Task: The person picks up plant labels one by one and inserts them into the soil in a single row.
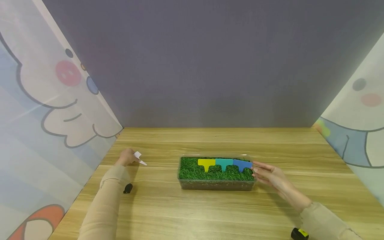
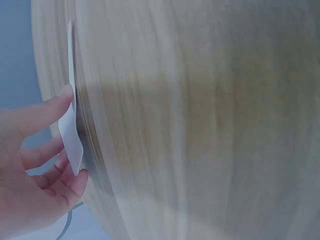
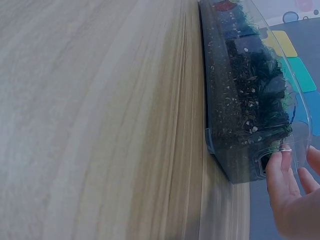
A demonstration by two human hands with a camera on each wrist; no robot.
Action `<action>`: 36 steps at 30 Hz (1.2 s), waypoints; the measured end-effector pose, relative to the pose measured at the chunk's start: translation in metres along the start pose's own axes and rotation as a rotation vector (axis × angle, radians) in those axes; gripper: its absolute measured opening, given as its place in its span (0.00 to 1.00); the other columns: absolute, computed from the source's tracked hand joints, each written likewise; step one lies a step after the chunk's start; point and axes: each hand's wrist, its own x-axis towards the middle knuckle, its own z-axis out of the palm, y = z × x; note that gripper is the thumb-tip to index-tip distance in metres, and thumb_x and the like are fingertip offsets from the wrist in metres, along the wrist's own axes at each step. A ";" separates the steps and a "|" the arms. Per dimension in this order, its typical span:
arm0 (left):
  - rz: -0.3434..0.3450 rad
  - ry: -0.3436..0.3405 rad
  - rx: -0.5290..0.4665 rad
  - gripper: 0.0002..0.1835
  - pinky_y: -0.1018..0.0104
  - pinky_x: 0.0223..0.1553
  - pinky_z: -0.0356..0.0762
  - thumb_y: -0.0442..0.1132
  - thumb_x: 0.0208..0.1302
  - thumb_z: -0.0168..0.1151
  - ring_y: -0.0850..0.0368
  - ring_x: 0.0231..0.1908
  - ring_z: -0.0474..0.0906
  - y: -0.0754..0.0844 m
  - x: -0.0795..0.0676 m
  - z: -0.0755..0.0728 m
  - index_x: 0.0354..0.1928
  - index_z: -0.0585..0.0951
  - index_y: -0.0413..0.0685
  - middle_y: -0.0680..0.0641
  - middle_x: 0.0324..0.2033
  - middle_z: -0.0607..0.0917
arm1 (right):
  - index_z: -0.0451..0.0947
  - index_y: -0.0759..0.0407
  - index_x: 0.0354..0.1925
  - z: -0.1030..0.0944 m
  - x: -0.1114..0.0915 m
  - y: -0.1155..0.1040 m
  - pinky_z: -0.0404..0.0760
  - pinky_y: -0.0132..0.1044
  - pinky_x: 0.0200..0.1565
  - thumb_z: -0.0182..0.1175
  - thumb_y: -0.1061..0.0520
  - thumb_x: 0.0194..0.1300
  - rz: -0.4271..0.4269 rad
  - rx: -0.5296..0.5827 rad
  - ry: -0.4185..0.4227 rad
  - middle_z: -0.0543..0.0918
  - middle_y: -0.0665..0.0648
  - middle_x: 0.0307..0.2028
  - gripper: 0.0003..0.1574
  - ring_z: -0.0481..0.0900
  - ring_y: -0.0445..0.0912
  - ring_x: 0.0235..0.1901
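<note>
My left hand point(image 1: 127, 157) is at the left of the table, pinching a white T-shaped plant label point(image 1: 138, 155) between thumb and fingers. In the left wrist view the label's point(image 2: 71, 137) narrow stem points away from the hand, close above the wood. A clear plastic planter box point(image 1: 217, 185) of soil and green grass point(image 1: 190, 170) sits mid-table. Yellow point(image 1: 206, 162), teal point(image 1: 224, 162) and blue point(image 1: 242, 164) plant labels stand in the grass in a row. At the box's right end, the extended fingers of my right hand point(image 1: 274, 178) touch its end wall, near the blue label.
A small black object point(image 1: 127, 188) shows beside my left forearm. Another black object with a yellow mark point(image 1: 299, 233) is near my right sleeve. A grey wall point(image 1: 216, 66) closes off the back, with cartoon-printed panels point(image 1: 45, 116) at both sides of the wooden table point(image 1: 216, 216).
</note>
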 end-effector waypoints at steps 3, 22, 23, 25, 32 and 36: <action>0.063 0.025 0.008 0.24 0.58 0.30 0.70 0.47 0.37 0.73 0.49 0.25 0.70 -0.039 0.033 0.019 0.29 0.78 0.33 0.42 0.23 0.78 | 0.53 0.68 0.63 0.000 0.000 0.000 0.75 0.33 0.45 0.57 0.53 0.59 -0.001 -0.007 -0.001 0.80 0.43 0.41 0.40 0.79 0.39 0.40; 0.025 0.084 -0.098 0.26 0.49 0.41 0.71 0.30 0.44 0.66 0.35 0.38 0.71 0.031 -0.033 -0.014 0.44 0.68 0.20 0.26 0.39 0.75 | 0.51 0.69 0.63 -0.001 -0.002 -0.001 0.75 0.32 0.45 0.57 0.53 0.60 -0.013 -0.019 -0.016 0.79 0.39 0.40 0.41 0.78 0.38 0.40; 0.029 0.087 -0.111 0.26 0.49 0.41 0.72 0.29 0.44 0.66 0.35 0.39 0.71 0.032 -0.033 -0.014 0.45 0.68 0.20 0.26 0.39 0.74 | 0.50 0.69 0.63 -0.001 -0.002 -0.002 0.75 0.32 0.45 0.56 0.53 0.60 -0.013 -0.019 -0.018 0.79 0.39 0.40 0.41 0.78 0.38 0.39; 0.039 0.099 -0.125 0.26 0.50 0.39 0.73 0.27 0.45 0.65 0.35 0.38 0.72 0.033 -0.033 -0.015 0.45 0.67 0.19 0.25 0.39 0.74 | 0.50 0.70 0.63 -0.001 -0.002 -0.001 0.75 0.32 0.45 0.56 0.53 0.60 -0.014 -0.023 -0.021 0.79 0.39 0.40 0.41 0.78 0.38 0.39; 0.099 0.137 -0.096 0.18 0.54 0.35 0.76 0.26 0.51 0.57 0.37 0.35 0.75 0.042 -0.036 -0.022 0.44 0.70 0.21 0.25 0.38 0.76 | 0.51 0.69 0.64 -0.002 -0.001 -0.001 0.75 0.32 0.45 0.57 0.52 0.60 -0.004 -0.028 -0.016 0.79 0.42 0.42 0.42 0.78 0.38 0.40; 0.130 0.119 -0.149 0.15 0.58 0.32 0.78 0.26 0.54 0.53 0.38 0.34 0.76 0.049 -0.039 -0.027 0.43 0.71 0.21 0.24 0.38 0.75 | 0.50 0.69 0.64 -0.002 -0.001 -0.001 0.75 0.32 0.46 0.57 0.52 0.60 -0.002 -0.030 -0.018 0.79 0.42 0.43 0.42 0.78 0.38 0.40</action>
